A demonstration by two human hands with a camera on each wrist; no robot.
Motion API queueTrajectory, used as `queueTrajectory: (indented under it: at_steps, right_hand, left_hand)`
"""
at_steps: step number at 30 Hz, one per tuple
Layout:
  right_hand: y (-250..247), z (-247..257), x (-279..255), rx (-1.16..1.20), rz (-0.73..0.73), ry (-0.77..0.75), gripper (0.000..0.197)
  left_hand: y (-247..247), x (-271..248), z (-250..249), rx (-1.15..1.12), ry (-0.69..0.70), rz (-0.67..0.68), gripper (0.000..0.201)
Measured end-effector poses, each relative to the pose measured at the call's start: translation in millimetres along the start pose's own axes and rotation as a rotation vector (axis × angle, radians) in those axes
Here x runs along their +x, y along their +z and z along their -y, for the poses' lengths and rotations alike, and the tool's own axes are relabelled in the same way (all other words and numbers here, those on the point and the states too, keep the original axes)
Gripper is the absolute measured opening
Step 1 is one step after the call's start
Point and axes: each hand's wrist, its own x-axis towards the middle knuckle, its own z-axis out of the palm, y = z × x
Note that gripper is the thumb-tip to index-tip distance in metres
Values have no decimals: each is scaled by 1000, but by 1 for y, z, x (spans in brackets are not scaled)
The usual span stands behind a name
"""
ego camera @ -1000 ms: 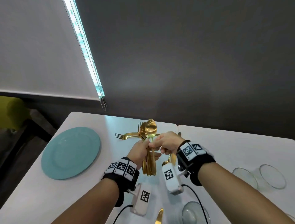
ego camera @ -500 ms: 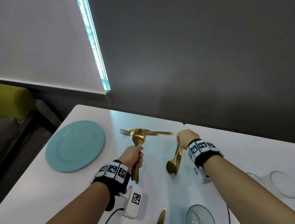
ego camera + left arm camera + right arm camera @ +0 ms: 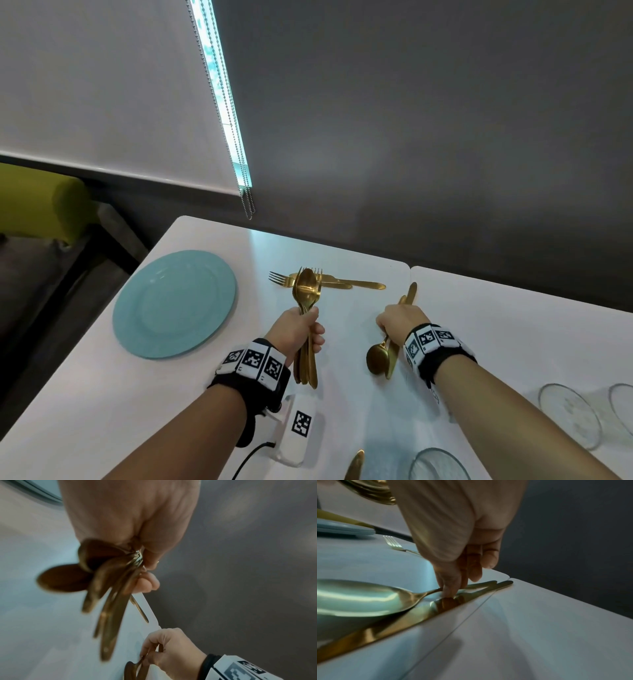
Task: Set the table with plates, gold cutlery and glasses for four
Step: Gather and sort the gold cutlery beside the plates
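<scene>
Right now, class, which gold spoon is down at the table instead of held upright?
The spoon the right hand pinches with a knife, its bowl at the tabletop. The other spoons stand upright in the bundle gripped by the left hand.

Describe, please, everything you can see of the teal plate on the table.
The teal plate is round and flat, with a broad rim around a shallow centre, matte and ceramic-looking. It lies level near the left edge of the white table, holding nothing. No hand or cutlery touches it; a gold fork lies apart to its right.
</scene>
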Motion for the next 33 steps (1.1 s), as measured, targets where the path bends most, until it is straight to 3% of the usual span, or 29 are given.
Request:
queueTrajectory:
  at_steps: [5,9,12,15,18,20,23,29,33]
  right_hand:
    - [0,6,2,-78,-32,-87,27]
    - [-12,9,0,41,-131,-97,26]
    - [-27,12,-1,295,-240,-33,24]
    - [-46,23,-1,741,-271,45,17]
    - [-62,43,-3,1074,-113,0,8]
    - [-65,60,-2,1161,-8,-20,8]
    - [-64,82,7,1140,32,-15,12]
    - [-66,103,20,961,44,-106,11]
    - [-70,94,42,574,-135,6,28]
  left_hand:
    - [-2,0,2,-32,32,-36,22]
    - [-8,2,3,-72,49,-93,20]
    - [-11,3,3,-135,53,-141,18]
    - [-14,6,3,-213,43,-165,18]
    - [-15,7,3,-229,24,-124,31]
    - [-14,6,2,-219,11,-72,33]
    - [-14,6,2,-196,-10,-43,34]
    - [-29,7,15,-193,-46,-112,25]
    - [-42,12,18,-199,-53,-189,22]
